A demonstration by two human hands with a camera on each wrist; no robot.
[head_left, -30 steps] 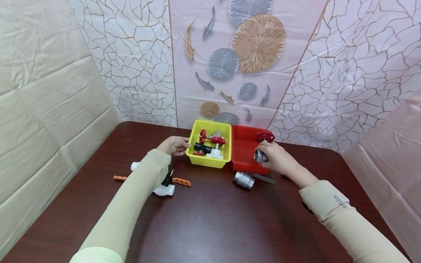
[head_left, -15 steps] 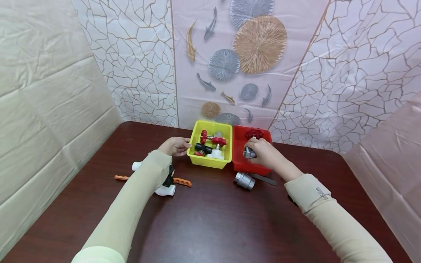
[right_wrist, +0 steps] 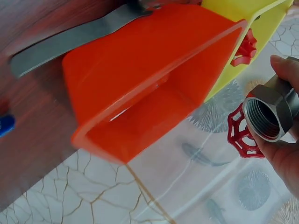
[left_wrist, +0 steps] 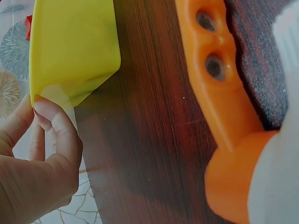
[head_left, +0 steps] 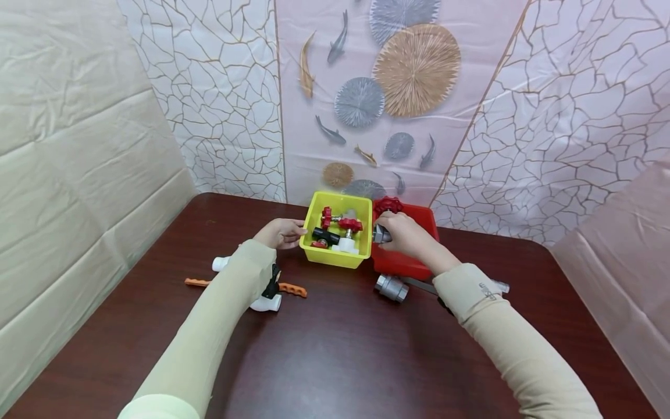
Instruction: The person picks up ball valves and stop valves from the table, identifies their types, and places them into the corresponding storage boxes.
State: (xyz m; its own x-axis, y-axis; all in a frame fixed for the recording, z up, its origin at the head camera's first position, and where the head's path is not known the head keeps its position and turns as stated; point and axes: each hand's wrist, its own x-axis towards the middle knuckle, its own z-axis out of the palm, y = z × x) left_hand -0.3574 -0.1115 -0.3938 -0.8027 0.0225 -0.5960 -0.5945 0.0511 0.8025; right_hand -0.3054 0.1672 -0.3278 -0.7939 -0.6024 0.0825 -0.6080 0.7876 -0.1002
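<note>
Thumb and forefinger of my left hand (head_left: pixel 282 234) pinch the left rim of the yellow bin (head_left: pixel 335 259); the left wrist view shows this pinch at the bin's corner. My right hand (head_left: pixel 405 234) grips a metal gate valve (head_left: pixel 382 234) by its body, its red handwheel (head_left: pixel 388 204) turned to the back wall. It is held up where the red bin (head_left: pixel 400 265) meets the yellow one. In the right wrist view the threaded opening (right_wrist: pixel 265 119) of the valve faces the camera. Inside the yellow bin are red-handled valves (head_left: pixel 350 224) and a black valve (head_left: pixel 325 236).
A steel ball valve (head_left: pixel 391 288) with a grey lever (head_left: pixel 419 285) lies before the red bin. Left of the bins, partly behind my left arm, lies a white valve (head_left: pixel 266 303) with orange handles (head_left: pixel 292 289). A silver piece (head_left: pixel 501 286) shows beyond my right sleeve.
My right hand has carried the gate valve leftward, from the right side of the red bin to its left edge by the yellow bin. My left hand keeps its pinch on the rim.
</note>
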